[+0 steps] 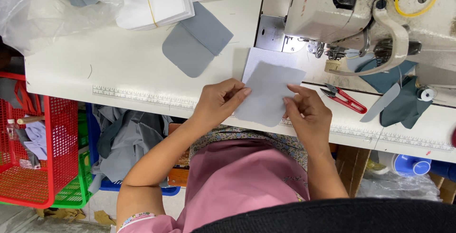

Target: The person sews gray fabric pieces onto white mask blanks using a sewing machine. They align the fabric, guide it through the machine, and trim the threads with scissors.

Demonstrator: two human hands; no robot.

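A pale grey pocket-shaped fabric piece (266, 95) lies at the table's front edge, on top of a white backing piece (266, 55) of like shape. My left hand (219, 101) pinches its left edge. On the other side, my right hand (308, 112) grips the right edge with thumb and fingers. Both hands hold the piece flat just in front of the sewing machine (361, 10), whose needle area (335, 52) is up and to the right.
Red thread snips (344, 97) lie right of my right hand. Grey pocket pieces (197, 41) and a banded white stack (152, 0) sit at the back left beside a plastic bag (42, 5). Teal fabric (399, 95) lies at right. A red basket (38, 147) stands below left.
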